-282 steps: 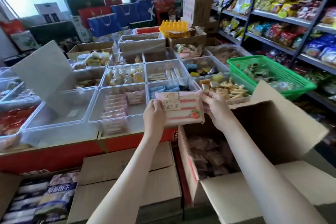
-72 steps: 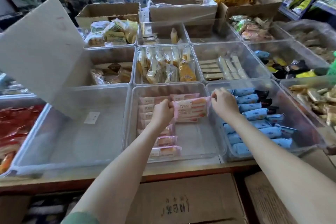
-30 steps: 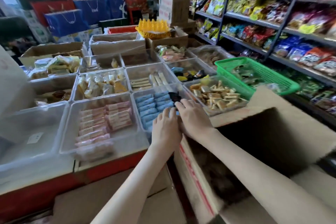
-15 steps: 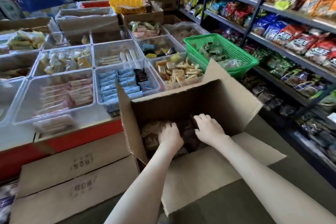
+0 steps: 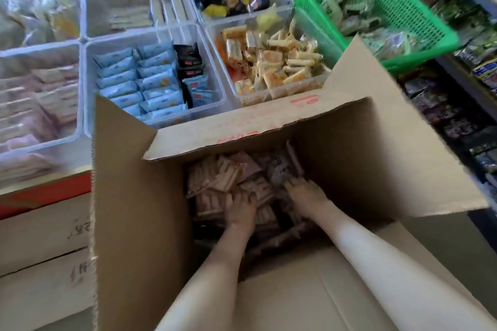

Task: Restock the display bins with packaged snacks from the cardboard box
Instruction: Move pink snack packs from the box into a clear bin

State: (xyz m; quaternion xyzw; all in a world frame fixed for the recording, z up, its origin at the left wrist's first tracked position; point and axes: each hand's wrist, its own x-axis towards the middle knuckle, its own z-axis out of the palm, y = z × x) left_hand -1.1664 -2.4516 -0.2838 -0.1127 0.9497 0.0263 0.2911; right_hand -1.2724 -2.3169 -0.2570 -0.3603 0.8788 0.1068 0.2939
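Observation:
An open cardboard box [image 5: 139, 196] stands in front of me with its flaps raised. A loose pile of pink-and-white snack packs [image 5: 215, 180] lies in its bottom. Both of my hands are down inside it. My left hand [image 5: 240, 211] lies on the packs near the middle of the pile, fingers spread forward. My right hand [image 5: 305, 192] rests on the packs toward the right side, fingertips among them. Neither hand has lifted a pack. At the far left, the clear display bin [image 5: 80, 105] holds rows of the same pink packs [image 5: 32, 105].
Beyond the box are clear bins of blue packs [image 5: 139, 80], yellow wrapped sticks [image 5: 271, 62] and other snacks. A green basket [image 5: 419, 11] sits at the right, beside stocked shelves [image 5: 473, 70]. Closed cartons [image 5: 40, 239] are stacked at the lower left under the red counter edge.
My head has tipped further down over the box, and both hands have sunk deeper onto the pile of packs. The far flap now hangs over the box mouth.

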